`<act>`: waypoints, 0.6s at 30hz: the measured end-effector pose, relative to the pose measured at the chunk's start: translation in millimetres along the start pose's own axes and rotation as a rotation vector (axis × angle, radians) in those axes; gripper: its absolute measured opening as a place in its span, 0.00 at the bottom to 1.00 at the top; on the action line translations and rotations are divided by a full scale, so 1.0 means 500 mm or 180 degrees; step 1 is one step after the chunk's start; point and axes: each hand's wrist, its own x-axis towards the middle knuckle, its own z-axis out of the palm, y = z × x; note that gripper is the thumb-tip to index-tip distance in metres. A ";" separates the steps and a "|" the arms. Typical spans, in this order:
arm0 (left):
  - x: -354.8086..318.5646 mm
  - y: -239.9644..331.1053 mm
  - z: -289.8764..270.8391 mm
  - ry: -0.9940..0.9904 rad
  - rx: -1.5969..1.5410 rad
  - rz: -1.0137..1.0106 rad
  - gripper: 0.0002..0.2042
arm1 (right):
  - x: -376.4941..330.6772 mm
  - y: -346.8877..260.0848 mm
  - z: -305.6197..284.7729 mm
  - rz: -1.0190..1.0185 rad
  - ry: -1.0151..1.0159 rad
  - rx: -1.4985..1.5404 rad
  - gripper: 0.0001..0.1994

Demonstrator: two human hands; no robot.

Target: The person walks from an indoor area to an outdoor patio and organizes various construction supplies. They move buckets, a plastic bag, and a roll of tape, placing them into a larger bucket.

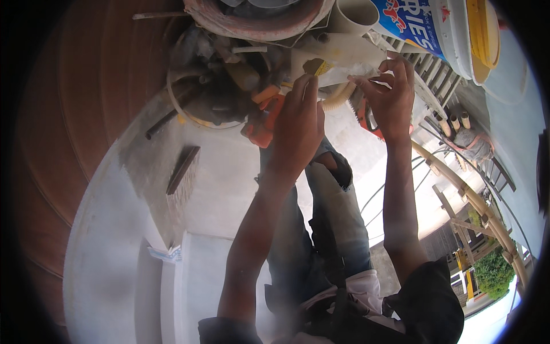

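A thin, crumpled sheet of clear plastic wrap (349,73) sits in the upper middle of the frame, stretched between both hands, just below a cream-coloured plastic pipe fitting (344,46) with a round open mouth. The left hand (298,123) is closed, its fingertips pinching the left end of the wrap beside a small yellow piece (319,67) whose kind I cannot tell. The right hand (392,94) is also closed in a pinch, thumb and forefinger gripping the right end of the wrap.

Just behind the left hand lies an orange-handled tool (264,123), partly hidden, and under the right wrist another orange-and-dark tool handle (366,120). Above right is a large white plastic bucket with a yellow lid (458,34) lying on its side. Upper left of the hands, a shallow round basin full of grey scraps and tools (212,86) rests on a pale concrete ledge (114,218), with a dark flat brush (183,169) below it. At the right edge, bamboo scaffold poles (487,212) drop away towards greenery far beneath.

The wrap looks flimsy: uneven pulling could tear it or slip it from a pinch. The ledge appears high, so anything dropped near its edge could likely fall out of reach.
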 end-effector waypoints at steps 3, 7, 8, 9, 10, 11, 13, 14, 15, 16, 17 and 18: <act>0.003 0.006 0.009 0.0086 -0.0242 -0.0093 0.21 | 0.001 -0.002 -0.005 -0.0027 -0.0020 -0.0006 0.23; -0.009 0.016 0.011 -0.0069 -0.0289 -0.0103 0.20 | -0.012 0.003 -0.014 0.0233 -0.0052 -0.0039 0.22; -0.016 0.019 0.011 -0.0187 -0.0287 -0.0146 0.20 | -0.017 0.007 -0.015 0.0352 -0.0048 -0.0060 0.22; -0.022 0.022 0.011 -0.0171 -0.0222 -0.0141 0.20 | -0.021 0.012 -0.017 0.0263 -0.0076 -0.0141 0.21; -0.029 0.025 0.012 -0.0235 -0.0166 -0.0187 0.20 | -0.027 0.017 -0.018 0.0177 -0.0102 -0.0227 0.20; -0.034 0.026 0.013 -0.0298 -0.0115 -0.0228 0.19 | -0.031 0.023 -0.019 0.0198 -0.0111 -0.0316 0.19; -0.041 0.028 0.015 -0.0254 -0.0077 -0.0184 0.19 | -0.039 0.030 -0.019 -0.0049 -0.0121 -0.0198 0.17; -0.042 0.027 0.015 -0.0205 -0.0091 -0.0156 0.20 | -0.042 0.031 -0.019 -0.0107 -0.0119 -0.0146 0.17; -0.044 0.026 0.015 -0.0190 -0.0122 -0.0199 0.19 | -0.044 0.029 -0.018 -0.0082 -0.0124 -0.0096 0.16; -0.043 0.024 0.015 -0.0138 -0.0177 -0.0233 0.19 | -0.045 0.024 -0.018 -0.0057 -0.0126 -0.0047 0.15; -0.043 0.021 0.013 -0.0090 -0.0231 -0.0270 0.19 | -0.046 0.017 -0.017 0.0030 -0.0139 0.0008 0.15; -0.042 0.018 0.010 0.0012 -0.0275 -0.0225 0.19 | -0.045 0.007 -0.016 -0.0088 -0.0106 0.0087 0.15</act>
